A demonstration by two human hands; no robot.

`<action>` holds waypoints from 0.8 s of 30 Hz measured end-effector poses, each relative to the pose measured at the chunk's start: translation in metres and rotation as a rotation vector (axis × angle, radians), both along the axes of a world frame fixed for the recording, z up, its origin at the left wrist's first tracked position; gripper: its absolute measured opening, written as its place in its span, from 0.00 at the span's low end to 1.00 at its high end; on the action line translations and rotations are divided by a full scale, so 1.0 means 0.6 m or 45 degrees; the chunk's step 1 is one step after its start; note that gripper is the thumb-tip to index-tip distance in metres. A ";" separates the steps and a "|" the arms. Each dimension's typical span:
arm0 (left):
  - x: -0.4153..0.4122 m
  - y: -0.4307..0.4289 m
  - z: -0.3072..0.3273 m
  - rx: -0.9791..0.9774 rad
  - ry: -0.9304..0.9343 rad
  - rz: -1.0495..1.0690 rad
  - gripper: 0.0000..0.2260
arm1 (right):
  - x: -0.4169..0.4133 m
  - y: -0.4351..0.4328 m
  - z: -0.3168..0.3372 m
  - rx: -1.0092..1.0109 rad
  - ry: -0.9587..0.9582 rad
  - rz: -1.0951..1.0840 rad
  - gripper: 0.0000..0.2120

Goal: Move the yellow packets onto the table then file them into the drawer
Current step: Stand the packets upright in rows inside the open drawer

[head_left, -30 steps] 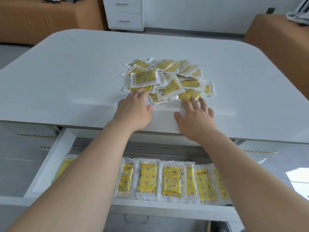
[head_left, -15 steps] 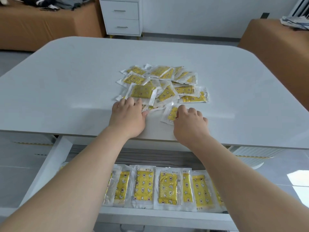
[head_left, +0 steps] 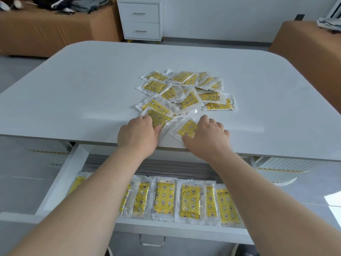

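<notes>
A loose pile of yellow packets in clear wrappers lies on the white table. My left hand pinches one yellow packet at the pile's near edge, thumb under it. My right hand grips a separate yellow packet near the table's front edge, fingers curled over its right side. Below the table edge the open drawer holds a row of several filed yellow packets standing side by side, partly hidden by my forearms.
A white two-drawer cabinet stands against the far wall. Brown upholstered benches sit at the back left and back right, with clothes and papers on them. The drawer's metal handle shows below its front.
Both hands have drawn back toward the table's front edge, each pulling one packet out of the pile. The right hand's packet now lies apart from the pile.
</notes>
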State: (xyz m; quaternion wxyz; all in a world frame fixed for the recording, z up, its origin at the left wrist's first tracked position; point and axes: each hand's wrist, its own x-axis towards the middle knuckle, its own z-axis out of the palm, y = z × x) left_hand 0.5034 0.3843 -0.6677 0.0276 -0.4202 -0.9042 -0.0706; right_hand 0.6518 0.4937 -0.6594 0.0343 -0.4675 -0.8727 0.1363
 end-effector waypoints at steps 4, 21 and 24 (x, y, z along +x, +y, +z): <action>-0.001 -0.016 0.002 0.003 0.094 0.050 0.21 | -0.003 -0.013 0.001 0.051 0.151 -0.010 0.23; -0.053 -0.093 0.010 0.052 -0.356 0.179 0.28 | -0.062 -0.098 0.030 -0.778 0.850 -0.251 0.10; -0.060 -0.102 0.011 0.124 -0.417 0.240 0.35 | -0.064 -0.108 0.028 -0.779 0.875 -0.243 0.08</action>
